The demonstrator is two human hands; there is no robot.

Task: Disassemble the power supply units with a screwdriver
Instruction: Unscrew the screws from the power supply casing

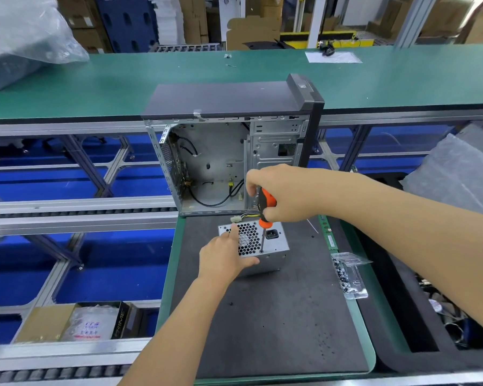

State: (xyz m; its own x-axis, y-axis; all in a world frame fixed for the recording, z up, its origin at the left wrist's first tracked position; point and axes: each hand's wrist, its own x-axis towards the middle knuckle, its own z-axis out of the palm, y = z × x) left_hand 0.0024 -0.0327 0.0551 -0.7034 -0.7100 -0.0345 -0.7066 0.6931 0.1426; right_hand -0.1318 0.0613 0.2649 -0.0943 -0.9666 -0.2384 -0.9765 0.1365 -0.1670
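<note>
On the bench mat (262, 316), left hand (223, 257) lies open-fingered against the power supply (273, 246); right hand (285, 193) grips the screwdriver (265, 207), tip on a screw.

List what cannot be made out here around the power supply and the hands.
Head view only:
- Screw head under the screwdriver tip: too small.
- Power supply left corner: covered by the left hand.
- Screwdriver handle top: hidden inside the right hand.
- Clear bag contents: small, blurred.
</note>
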